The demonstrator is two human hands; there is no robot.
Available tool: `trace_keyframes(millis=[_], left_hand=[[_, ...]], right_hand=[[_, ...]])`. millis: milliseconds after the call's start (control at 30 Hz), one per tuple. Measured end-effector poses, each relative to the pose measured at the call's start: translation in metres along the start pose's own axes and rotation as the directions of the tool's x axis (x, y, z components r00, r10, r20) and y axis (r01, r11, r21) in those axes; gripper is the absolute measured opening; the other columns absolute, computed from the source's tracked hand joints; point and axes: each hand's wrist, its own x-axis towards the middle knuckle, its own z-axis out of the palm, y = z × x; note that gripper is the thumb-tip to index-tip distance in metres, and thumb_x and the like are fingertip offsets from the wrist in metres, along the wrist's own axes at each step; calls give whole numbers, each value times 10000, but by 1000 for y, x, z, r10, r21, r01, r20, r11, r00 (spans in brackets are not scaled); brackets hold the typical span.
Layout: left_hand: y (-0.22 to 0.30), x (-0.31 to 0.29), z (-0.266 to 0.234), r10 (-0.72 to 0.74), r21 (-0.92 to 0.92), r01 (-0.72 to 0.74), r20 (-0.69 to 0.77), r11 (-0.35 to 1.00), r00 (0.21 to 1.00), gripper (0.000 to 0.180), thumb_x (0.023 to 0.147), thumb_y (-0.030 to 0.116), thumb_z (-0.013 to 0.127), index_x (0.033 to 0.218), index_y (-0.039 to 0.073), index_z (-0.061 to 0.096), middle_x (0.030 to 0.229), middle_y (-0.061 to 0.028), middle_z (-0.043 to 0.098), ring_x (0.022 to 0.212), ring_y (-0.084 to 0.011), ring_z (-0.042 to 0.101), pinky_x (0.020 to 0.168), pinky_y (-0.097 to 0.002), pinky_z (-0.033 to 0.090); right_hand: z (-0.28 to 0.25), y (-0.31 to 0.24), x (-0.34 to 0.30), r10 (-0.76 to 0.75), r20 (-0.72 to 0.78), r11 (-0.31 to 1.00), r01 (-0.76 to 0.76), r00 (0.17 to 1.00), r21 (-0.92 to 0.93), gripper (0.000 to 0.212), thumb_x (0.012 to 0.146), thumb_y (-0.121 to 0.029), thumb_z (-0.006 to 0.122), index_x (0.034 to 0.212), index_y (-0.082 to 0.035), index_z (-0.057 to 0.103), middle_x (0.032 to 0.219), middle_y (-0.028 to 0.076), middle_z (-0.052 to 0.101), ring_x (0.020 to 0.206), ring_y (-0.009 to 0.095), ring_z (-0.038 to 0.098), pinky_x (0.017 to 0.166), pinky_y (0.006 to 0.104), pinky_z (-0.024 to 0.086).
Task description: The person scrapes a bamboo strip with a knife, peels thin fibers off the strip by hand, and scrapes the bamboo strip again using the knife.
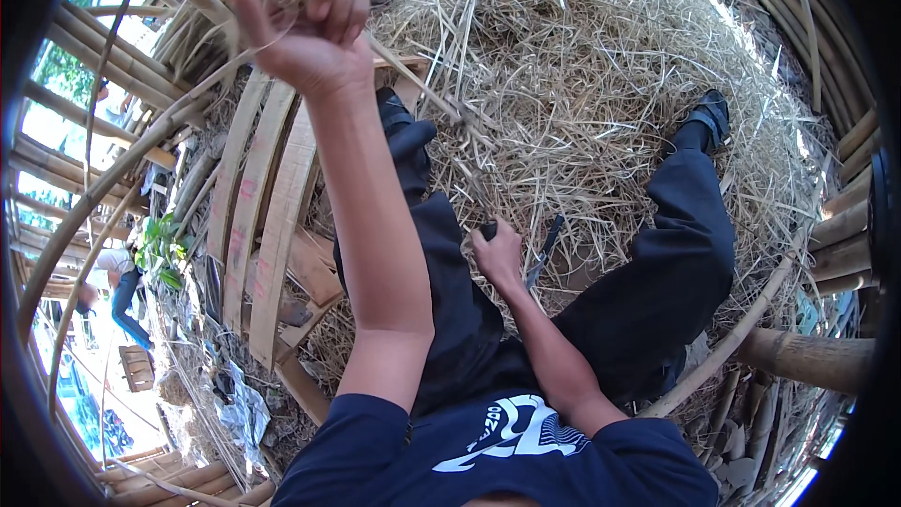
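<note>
- Your left hand point(317, 33) is raised at the upper left, fingers curled beside a long bamboo strip point(413, 73) and thumb standing away; blur hides the contact, so I cannot tell whether it grips.
- The strip slants from that hand down toward the straw point(582, 66) between your legs.
- Your right hand point(498, 253), low between your thighs, is closed around a dark handle point(489, 229); what it belongs to is hard to make out.
- Judging by looks, the strip should feel light and dry, springy along its length, with edges that could splinter; pinch it on its broad faces, not along the edges.
- The handle looks firm and easily held; keep your fingers wholly behind its front end.
- Flat planks point(285, 202) lie beside your left leg.
</note>
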Motion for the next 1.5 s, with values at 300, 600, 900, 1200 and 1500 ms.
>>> trace_keyframes(millis=[300, 600, 900, 1200, 1500], left_hand=[[2, 2, -1, -6, -86, 9, 33, 996, 999, 651, 794, 726, 530, 724, 79, 529, 535, 21, 288, 436, -92, 177, 411, -253, 138], [3, 1, -10, -9, -124, 15, 47, 992, 999, 639, 799, 712, 540, 709, 81, 508, 512, 30, 270, 422, -86, 168, 401, -246, 150], [-1, 5, -2, -14, -130, 20, 48, 991, 999, 640, 804, 711, 532, 743, 74, 537, 530, 21, 284, 435, -97, 187, 410, -255, 155], [-3, -1, -2, -9, -138, 13, 28, 990, 1000, 637, 808, 701, 537, 716, 71, 544, 513, 13, 301, 421, -98, 197, 407, -253, 161], [-1, -1, 9, 8, -85, -2, 77, 996, 997, 651, 795, 716, 537, 714, 71, 560, 507, 9, 297, 414, -95, 209, 412, -254, 169]], right_hand=[[-21, -66, -17, -330, -92, 931, 340, 939, 129, 163, 742, -117, 637, 772, -1, 526, 559, 120, 516, 453, 249, 520, 496, 370, 404], [-21, -30, -2, 86, 5, 995, -86, 996, -57, 304, 754, -252, 606, 823, 43, 581, 702, 214, 618, 656, 343, 610, 670, 435, 471], [-11, -36, -6, -277, -130, 952, 290, 952, 96, 251, 775, -198, 641, 873, 7, 535, 603, 165, 569, 553, 342, 599, 548, 420, 446], [-3, -12, 7, 20, -74, 1000, -22, 997, -19, 288, 756, -235, 626, 842, 31, 557, 656, 232, 594, 615, 389, 605, 617, 466, 461], [9, 10, 8, -106, -56, 991, 101, 993, -89, 284, 761, -207, 609, 923, 19, 553, 691, 235, 613, 679, 390, 639, 637, 458, 477]])
